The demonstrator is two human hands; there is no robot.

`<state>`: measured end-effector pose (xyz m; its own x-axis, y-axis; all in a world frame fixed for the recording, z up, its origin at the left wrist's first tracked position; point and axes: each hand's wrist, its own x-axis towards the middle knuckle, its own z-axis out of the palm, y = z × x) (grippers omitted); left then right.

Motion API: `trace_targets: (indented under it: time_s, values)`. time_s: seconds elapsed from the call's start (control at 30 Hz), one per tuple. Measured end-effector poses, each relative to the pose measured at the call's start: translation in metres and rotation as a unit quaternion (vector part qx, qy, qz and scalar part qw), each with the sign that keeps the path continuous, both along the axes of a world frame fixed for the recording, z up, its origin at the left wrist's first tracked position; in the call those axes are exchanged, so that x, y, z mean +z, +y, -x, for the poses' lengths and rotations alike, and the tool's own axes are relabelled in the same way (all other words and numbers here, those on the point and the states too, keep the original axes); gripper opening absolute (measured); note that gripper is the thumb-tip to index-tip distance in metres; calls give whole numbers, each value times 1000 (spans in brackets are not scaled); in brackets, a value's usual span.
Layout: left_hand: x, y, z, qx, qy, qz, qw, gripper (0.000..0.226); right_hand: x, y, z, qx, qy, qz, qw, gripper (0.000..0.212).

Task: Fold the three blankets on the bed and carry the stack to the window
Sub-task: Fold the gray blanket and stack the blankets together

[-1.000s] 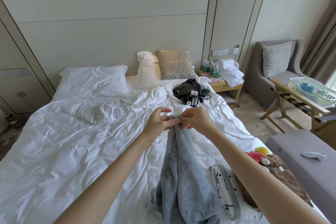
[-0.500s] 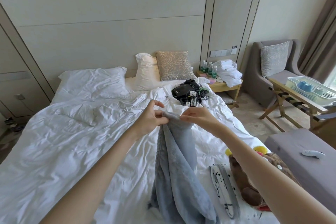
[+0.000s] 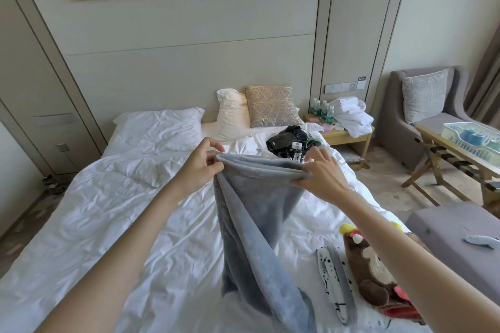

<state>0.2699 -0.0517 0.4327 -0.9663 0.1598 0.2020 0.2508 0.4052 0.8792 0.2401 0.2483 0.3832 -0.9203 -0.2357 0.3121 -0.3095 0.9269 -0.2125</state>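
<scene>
A grey fleece blanket (image 3: 251, 219) hangs in front of me over the white bed (image 3: 108, 224). My left hand (image 3: 200, 167) pinches its top edge at the left corner. My right hand (image 3: 322, 173) grips the same edge further right, so the edge is stretched between them. The blanket's lower part trails down onto the bed near me. A white blanket with black spots (image 3: 335, 286) lies bunched on the bed at the lower right, beside a brown cartoon-print blanket (image 3: 378, 273), partly hidden by my right arm.
A black bag with cables (image 3: 289, 142) lies near the pillows (image 3: 230, 113). A nightstand (image 3: 343, 132) holds bottles and white towels. On the right stand a grey armchair (image 3: 422, 116), a luggage rack with a plastic basket (image 3: 470, 140) and a grey bench (image 3: 454, 238).
My hands have moved apart along the blanket's top edge, spreading it wide, and lifted it. The camera has tilted up, showing the painting.
</scene>
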Motion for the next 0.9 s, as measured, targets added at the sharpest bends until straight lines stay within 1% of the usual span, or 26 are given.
trace_targets:
  time_s: [0.07, 0.13, 0.17, 0.2, 0.27, 0.33, 0.37, 0.4, 0.47, 0.53, 0.6, 0.63, 0.7, 0.77, 0.83, 0.9]
  values:
    - [2, -1, -14, 25, 28, 24, 999, 31, 7, 4, -11, -5, -7, 45, 999, 38]
    - [1, -2, -30, 50, 62, 76, 994, 34, 13, 9, -22, 1, -53, 129, 990, 43]
    - [1, -1, -39, 61, 77, 110, 989, 35, 17, 11, -28, 14, -88, 181, 979, 47]
    - [1, 0, -47, 71, 88, 141, 984, 35, 20, 15, -35, 34, -129, 241, 961, 44]
    - [3, 3, -64, 92, 91, 180, 975, 31, 26, 21, -50, 74, -209, 361, 906, 28]
    - [6, 6, -80, 114, 83, 185, 973, 26, 35, 27, -66, 112, -254, 454, 847, 43]
    - [10, 8, -88, 123, 79, 180, 973, 27, 40, 29, -74, 128, -261, 483, 826, 49]
    - [13, 9, -97, 131, 75, 174, 973, 28, 46, 30, -83, 142, -259, 504, 812, 51]
    - [24, 13, -116, 140, 74, 159, 975, 27, 60, 30, -101, 162, -255, 536, 788, 48]
    - [38, 16, -133, 141, 83, 130, 978, 24, 78, 30, -119, 177, -248, 560, 770, 38]
    - [55, 19, -149, 140, 82, 74, 984, 22, 96, 33, -135, 197, -241, 571, 759, 23]
    - [64, 20, -156, 138, 81, 43, 986, 24, 105, 35, -143, 206, -238, 577, 753, 20]
    - [84, 24, -171, 124, 86, -15, 988, 29, 121, 40, -155, 231, -233, 592, 736, 26]
    - [99, 28, -182, 106, 95, -57, 988, 29, 136, 44, -164, 253, -224, 606, 720, 22]
    - [109, 31, -189, 97, 99, -79, 987, 27, 145, 44, -169, 262, -215, 621, 707, 14]
    - [111, 31, -189, 96, 97, -76, 988, 25, 146, 43, -168, 257, -209, 628, 704, 13]
